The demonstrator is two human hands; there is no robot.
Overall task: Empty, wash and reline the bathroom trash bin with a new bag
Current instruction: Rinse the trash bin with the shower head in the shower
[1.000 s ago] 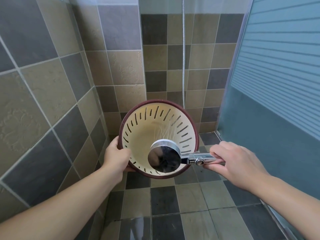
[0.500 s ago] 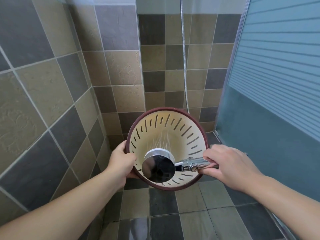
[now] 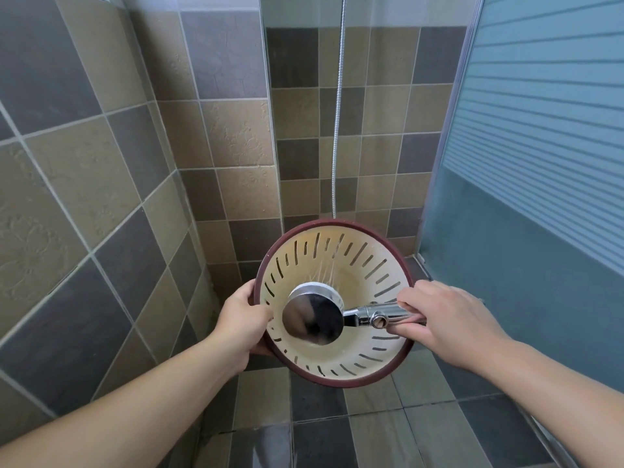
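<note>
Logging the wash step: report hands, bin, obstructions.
Left hand grips bin rim; right hand grips shower head handle. Bin tilted, bagless, spray hitting inside. Nothing in the way.

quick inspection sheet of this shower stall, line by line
surface: tiled floor, looks wet near the bottom edge
job's things: slotted bin held tipped off the floor, mouth toward the camera, no bag in it; shower head at its mouth, spraying inside
clutter: nothing seen
grippers: left hand grips the bin's rim; right hand grips the shower head's handle
cables: metal hose hangs down the back wall
surroundings: tiled walls, frosted glass door on the right
</note>
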